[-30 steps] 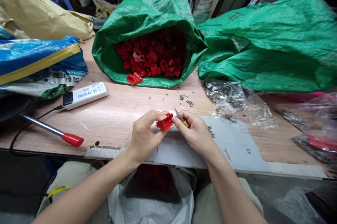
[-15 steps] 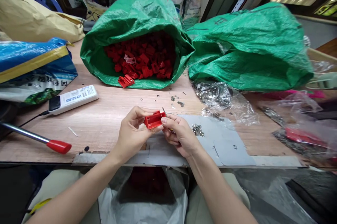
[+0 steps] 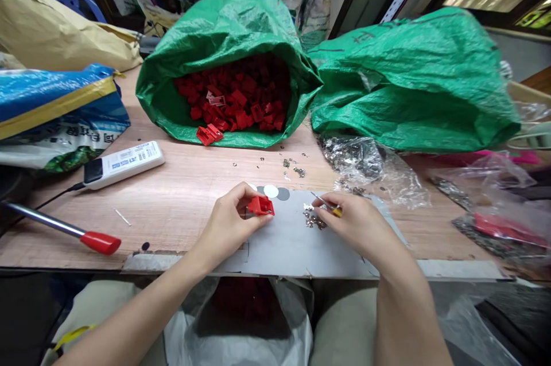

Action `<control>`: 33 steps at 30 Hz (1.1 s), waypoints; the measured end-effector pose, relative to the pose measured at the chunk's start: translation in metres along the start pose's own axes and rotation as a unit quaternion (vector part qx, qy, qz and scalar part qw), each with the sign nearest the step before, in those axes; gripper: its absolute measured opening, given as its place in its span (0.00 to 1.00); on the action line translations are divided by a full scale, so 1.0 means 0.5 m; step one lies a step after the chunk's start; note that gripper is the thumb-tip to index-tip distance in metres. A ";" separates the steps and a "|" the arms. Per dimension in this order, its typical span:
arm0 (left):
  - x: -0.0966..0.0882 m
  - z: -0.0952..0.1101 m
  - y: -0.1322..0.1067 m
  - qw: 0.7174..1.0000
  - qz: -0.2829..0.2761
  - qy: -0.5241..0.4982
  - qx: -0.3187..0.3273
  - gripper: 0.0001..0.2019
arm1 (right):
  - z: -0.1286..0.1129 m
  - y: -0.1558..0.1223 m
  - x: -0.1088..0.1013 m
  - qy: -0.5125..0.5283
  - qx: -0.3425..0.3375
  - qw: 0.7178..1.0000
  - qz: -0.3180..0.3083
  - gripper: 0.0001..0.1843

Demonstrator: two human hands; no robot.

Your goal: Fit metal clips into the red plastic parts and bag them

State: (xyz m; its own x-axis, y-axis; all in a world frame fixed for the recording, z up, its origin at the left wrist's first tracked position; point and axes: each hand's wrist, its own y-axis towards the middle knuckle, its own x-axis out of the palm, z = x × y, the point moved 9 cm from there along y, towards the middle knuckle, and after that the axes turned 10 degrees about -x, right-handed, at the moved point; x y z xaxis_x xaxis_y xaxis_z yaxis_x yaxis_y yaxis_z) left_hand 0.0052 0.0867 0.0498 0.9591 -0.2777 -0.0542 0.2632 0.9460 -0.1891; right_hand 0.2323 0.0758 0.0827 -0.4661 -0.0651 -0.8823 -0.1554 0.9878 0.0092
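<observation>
Right hand [image 3: 359,222] shifted to metal bits [image 3: 310,220], fingers [image 3: 327,217] pinching pointed tool [image 3: 336,212]; left fingers [image 3: 256,221] pinch red case [image 3: 261,205].

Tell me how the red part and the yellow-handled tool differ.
The red part is boxy; the tool is slim. The red part looks mostly red; the tool shows metal and yellow. The left hand holds the red part, the right hand the tool. Both are in hand.

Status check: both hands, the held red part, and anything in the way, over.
Left hand holding red part. Right hand gripping yellow-handled tool, tip near small metal parts. Those lie on gray sheet between hands; no blockage evident.
</observation>
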 end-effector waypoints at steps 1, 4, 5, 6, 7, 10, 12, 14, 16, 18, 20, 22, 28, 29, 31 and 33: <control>0.002 -0.001 0.000 1.000 0.003 0.026 0.007 0.11 | 0.003 0.000 0.008 -0.015 0.001 1.000 -0.017 0.09; 0.005 -0.001 0.000 0.996 0.015 0.083 0.022 0.09 | 0.003 0.001 0.023 -0.031 0.000 0.999 -0.032 0.09; 0.005 -0.001 0.000 0.995 0.018 0.093 0.025 0.09 | 0.002 0.003 0.024 -0.031 -0.002 0.999 -0.030 0.09; 0.004 -0.001 0.000 0.994 0.020 0.100 0.027 0.09 | 0.001 0.004 0.024 -0.032 -0.006 0.999 -0.027 0.10; 0.004 -0.001 0.000 0.994 0.021 0.104 0.028 0.09 | 0.000 0.006 0.022 -0.033 -0.010 0.999 -0.023 0.10; 0.005 0.000 0.000 0.993 0.016 0.111 0.034 0.09 | -0.011 0.007 0.014 -0.002 -0.017 1.000 0.000 0.12; 0.007 -0.001 0.000 0.992 0.011 0.119 0.036 0.09 | -0.025 0.007 0.022 0.081 -0.009 0.997 0.003 0.13; 0.009 -0.004 0.000 0.991 0.004 0.127 0.038 0.10 | -0.047 0.007 0.049 0.180 0.006 0.983 -0.018 0.14; 0.010 -0.005 0.001 0.991 -0.004 0.127 0.044 0.10 | -0.067 0.008 0.082 0.236 0.024 0.971 -0.043 0.15; 0.012 -0.004 0.001 0.991 -0.014 0.120 0.053 0.09 | -0.077 0.012 0.106 0.244 0.039 0.968 -0.048 0.14; 0.013 -0.004 0.001 0.991 -0.020 0.115 0.060 0.09 | -0.078 0.018 0.120 0.237 0.052 0.969 -0.045 0.14; 0.013 -0.004 0.002 0.991 -0.020 0.119 0.062 0.09 | -0.077 0.024 0.128 0.226 0.061 0.971 -0.052 0.13; 0.012 -0.003 0.002 0.989 -0.005 0.131 0.064 0.09 | -0.080 0.031 0.124 0.179 0.076 0.979 -0.054 0.12; 0.013 -0.002 0.001 0.989 -0.004 0.133 0.066 0.09 | -0.082 0.032 0.124 0.174 0.075 0.980 -0.053 0.12; 0.014 0.001 -0.001 0.988 -0.001 0.138 0.071 0.09 | -0.084 0.033 0.125 0.173 0.067 0.981 -0.053 0.12; 0.014 0.004 -0.002 0.986 0.003 0.147 0.079 0.09 | -0.084 0.034 0.125 0.176 0.059 0.981 -0.054 0.13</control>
State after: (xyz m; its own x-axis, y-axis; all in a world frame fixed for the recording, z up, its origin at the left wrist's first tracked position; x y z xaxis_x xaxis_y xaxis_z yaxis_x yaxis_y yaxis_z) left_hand 0.0120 0.0840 0.0516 0.8953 -0.2872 -0.3405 0.2937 0.9553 -0.0335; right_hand 0.1640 0.0825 0.0472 -0.7271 -0.1937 -0.6586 -0.1281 0.9808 -0.1471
